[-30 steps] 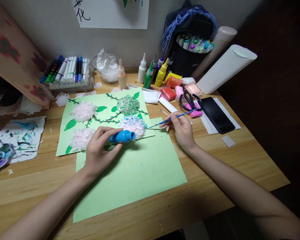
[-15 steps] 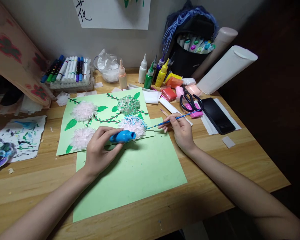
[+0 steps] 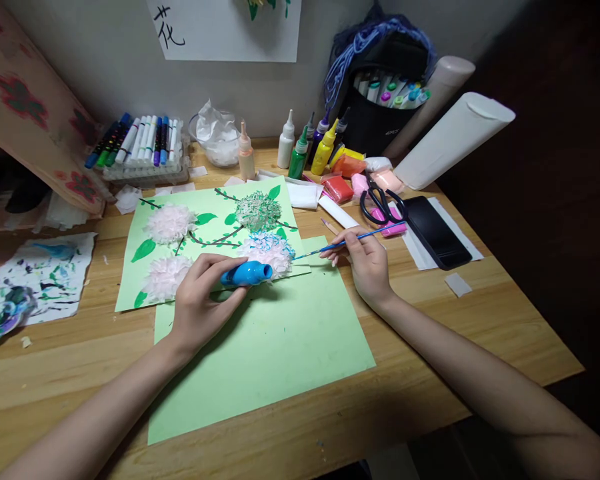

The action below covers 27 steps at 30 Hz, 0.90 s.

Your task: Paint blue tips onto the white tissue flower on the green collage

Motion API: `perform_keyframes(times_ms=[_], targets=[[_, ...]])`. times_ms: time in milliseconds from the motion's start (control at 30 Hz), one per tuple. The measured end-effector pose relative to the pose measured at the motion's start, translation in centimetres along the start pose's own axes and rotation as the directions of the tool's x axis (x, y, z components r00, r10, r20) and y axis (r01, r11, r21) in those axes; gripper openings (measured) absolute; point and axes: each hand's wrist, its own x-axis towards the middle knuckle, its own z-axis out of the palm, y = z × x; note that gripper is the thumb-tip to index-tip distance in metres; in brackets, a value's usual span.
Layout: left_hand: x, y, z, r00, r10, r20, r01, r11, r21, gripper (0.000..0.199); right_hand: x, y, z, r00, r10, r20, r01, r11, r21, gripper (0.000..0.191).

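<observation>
My left hand point(image 3: 205, 297) is closed around an uncapped blue paint bottle point(image 3: 247, 273), tipped so its mouth points right. In my right hand point(image 3: 363, 263) I pinch a thin blue paintbrush point(image 3: 360, 237). Its tip meets the right edge of a ruffled paper flower point(image 3: 267, 250) whose upper petals carry blue paint. This flower sits on a light green sheet point(image 3: 213, 200) with painted leaves and dark stems. A green-painted flower point(image 3: 258, 211) lies above it; two pale pink flowers point(image 3: 170, 223) are at the left. A second green sheet point(image 3: 265, 360) lies beneath, towards me.
Several paint bottles point(image 3: 298, 157) stand at the back beside packets of coloured clay point(image 3: 337, 188). Black-handled scissors point(image 3: 380, 203) and a phone point(image 3: 433, 230) lie at the right. A paint-smeared palette point(image 3: 3, 320) and stained paper are at the left, markers point(image 3: 143, 140) behind.
The view has shifted very slightly. Both hands keep nearly the same pose, with the brush tip still at the flower's right edge.
</observation>
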Motion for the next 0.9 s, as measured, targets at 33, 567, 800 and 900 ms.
perform_keyframes(times_ms=[33,567,800,900], targets=[[0.0,-0.02,0.01,1.0,0.002,0.001,-0.002,1.0,0.001,0.033,-0.01,0.0,0.0,1.0,0.0,-0.008,0.0,1.0,0.0,0.03],[0.05,0.04,0.0,1.0,0.001,0.006,-0.001,1.0,0.0,0.033,0.11,0.09,-0.05,0.999,0.028,0.046,-0.03,0.999,0.035,0.029],[0.0,0.0,-0.03,1.0,-0.006,0.01,0.006,1.0,0.005,0.032,0.11,0.08,0.01,0.998,0.041,0.055,-0.042,0.999,0.015,0.03],[-0.05,-0.02,-0.05,1.0,-0.01,0.016,0.01,1.0,0.002,0.032,0.22,0.29,-0.23,0.999,0.035,0.026,-0.035,0.999,0.018,0.029]])
